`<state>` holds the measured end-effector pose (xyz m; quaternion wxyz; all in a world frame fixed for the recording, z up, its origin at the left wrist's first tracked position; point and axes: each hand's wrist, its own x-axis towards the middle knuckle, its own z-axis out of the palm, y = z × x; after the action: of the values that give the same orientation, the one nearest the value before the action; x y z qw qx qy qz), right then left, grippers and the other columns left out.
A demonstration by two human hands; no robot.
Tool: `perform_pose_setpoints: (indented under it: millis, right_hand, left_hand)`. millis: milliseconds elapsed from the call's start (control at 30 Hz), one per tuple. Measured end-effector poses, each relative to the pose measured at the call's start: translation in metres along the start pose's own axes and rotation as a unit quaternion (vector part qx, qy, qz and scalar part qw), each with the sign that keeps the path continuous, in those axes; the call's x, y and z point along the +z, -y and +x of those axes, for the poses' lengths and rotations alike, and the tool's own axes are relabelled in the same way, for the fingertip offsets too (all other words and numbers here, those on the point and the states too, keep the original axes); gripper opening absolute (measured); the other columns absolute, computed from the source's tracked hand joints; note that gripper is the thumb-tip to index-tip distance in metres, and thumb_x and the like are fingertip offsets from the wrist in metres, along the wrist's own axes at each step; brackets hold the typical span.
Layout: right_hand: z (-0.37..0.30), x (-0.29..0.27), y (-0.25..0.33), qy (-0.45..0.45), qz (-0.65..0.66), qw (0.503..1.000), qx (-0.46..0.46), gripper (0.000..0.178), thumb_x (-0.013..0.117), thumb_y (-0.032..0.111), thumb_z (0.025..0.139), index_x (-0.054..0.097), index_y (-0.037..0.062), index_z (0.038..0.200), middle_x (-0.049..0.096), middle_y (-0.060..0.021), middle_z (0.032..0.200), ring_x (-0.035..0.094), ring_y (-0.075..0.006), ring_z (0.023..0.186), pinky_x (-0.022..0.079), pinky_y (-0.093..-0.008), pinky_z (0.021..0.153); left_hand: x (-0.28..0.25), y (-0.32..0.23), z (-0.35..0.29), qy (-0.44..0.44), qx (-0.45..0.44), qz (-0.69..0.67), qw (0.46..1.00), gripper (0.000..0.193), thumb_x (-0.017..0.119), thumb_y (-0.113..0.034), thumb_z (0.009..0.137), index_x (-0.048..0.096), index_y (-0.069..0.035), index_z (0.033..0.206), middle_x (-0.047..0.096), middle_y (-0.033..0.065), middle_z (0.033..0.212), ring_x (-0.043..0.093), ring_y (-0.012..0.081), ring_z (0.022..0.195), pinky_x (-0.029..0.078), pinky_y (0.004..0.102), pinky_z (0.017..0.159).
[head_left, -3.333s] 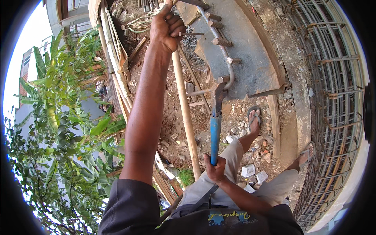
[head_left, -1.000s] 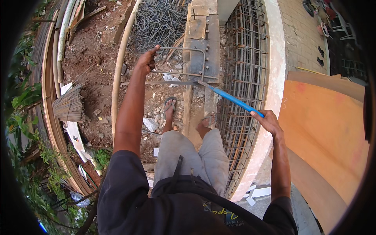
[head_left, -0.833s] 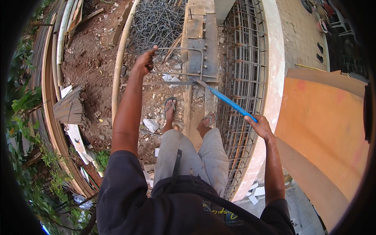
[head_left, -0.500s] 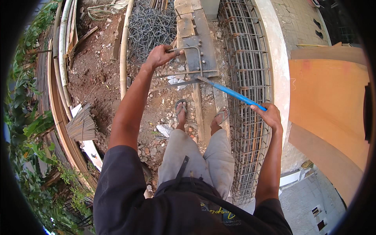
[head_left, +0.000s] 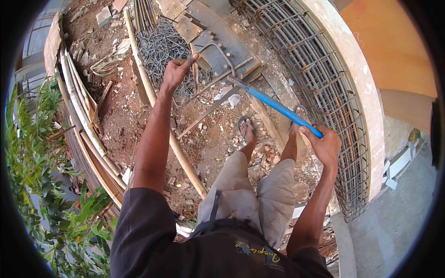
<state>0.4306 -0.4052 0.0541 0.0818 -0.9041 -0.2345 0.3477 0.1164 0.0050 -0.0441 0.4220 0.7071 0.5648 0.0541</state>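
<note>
My right hand (head_left: 324, 142) is closed around the blue handle of a rebar bending bar (head_left: 278, 107). The tool's bare metal head (head_left: 235, 82) meets a bent steel rod (head_left: 228, 59) at the corner of a dark bench plate (head_left: 232, 37) fitted with pegs. My left hand (head_left: 177, 74) is closed by the rod's curved end, its thumb pointing toward the bench; the fingers' grip on the rod is partly hidden. A straight length of rod (head_left: 218, 83) crosses the plate's near edge, with a flat strip (head_left: 206, 113) sloping below it.
A pile of bent steel stirrups (head_left: 160, 51) lies left of the bench. On the right, a long rebar cage (head_left: 320, 69) runs beside a pale low wall (head_left: 357, 69). A bamboo pole (head_left: 171, 139) crosses the rubble; my sandalled feet stand near a wooden plank (head_left: 266, 118).
My view has turned, so the bench and cage now slant. The blue tool has swung to a steeper slope, and the rod's corner looks more rounded.
</note>
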Motion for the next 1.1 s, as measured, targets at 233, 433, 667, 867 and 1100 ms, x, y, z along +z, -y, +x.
perform_pose_setpoints:
  millis: [233,433,667,867,1100]
  right_hand:
    - [-0.007,-0.036,0.016,0.043,-0.081,0.995,-0.038,0.067,0.076,0.075,0.085,0.079,0.0084,0.091,0.073,-0.0176,0.074,0.073,-0.0392,0.074,0.053,-0.0508,0.07]
    - [0.024,-0.044,-0.01,0.21,-0.027,0.968,-0.136,0.055,0.075,0.058,0.097,0.077,0.003,0.096,0.068,-0.0179,0.073,0.069,-0.0382,0.072,0.052,-0.0485,0.07]
    - [0.054,-0.04,-0.022,0.234,-0.032,0.949,-0.208,0.052,0.072,0.054,0.101,0.072,0.0026,0.1,0.064,-0.0201,0.066,0.068,-0.0426,0.066,0.049,-0.0525,0.065]
    - [0.042,-0.057,-0.001,0.246,-0.092,0.948,-0.182,0.053,0.07,0.056,0.102,0.072,0.0034,0.097,0.065,-0.0203,0.066,0.069,-0.0431,0.066,0.05,-0.0514,0.063]
    - [0.051,-0.055,-0.008,0.236,-0.091,0.95,-0.183,0.052,0.074,0.053,0.101,0.071,0.0019,0.091,0.061,-0.0164,0.063,0.063,-0.034,0.061,0.047,-0.0475,0.06]
  left_hand:
    - [-0.015,-0.033,-0.023,0.003,-0.084,0.088,0.993,0.085,0.07,-0.088,0.081,0.059,-0.008,0.055,0.052,0.0028,0.056,0.055,0.0204,0.062,0.047,0.0394,0.067]
    - [-0.018,-0.03,-0.011,0.024,-0.097,0.041,0.994,0.078,0.077,-0.086,0.077,0.064,-0.012,0.057,0.054,0.0008,0.055,0.059,0.0181,0.062,0.048,0.0389,0.068]
    - [-0.018,-0.035,-0.018,0.018,-0.102,0.047,0.993,0.083,0.076,-0.091,0.072,0.082,-0.008,0.079,0.073,0.0094,0.074,0.073,0.026,0.081,0.057,0.0487,0.081]
    - [-0.013,-0.026,-0.015,0.015,-0.11,0.063,0.992,0.09,0.073,-0.094,0.071,0.085,-0.006,0.088,0.079,0.0168,0.087,0.076,0.0358,0.095,0.057,0.0592,0.091]
    - [-0.012,-0.027,-0.014,0.005,-0.099,0.058,0.993,0.085,0.076,-0.091,0.071,0.084,-0.007,0.082,0.076,0.0112,0.077,0.075,0.0315,0.083,0.058,0.0537,0.084]
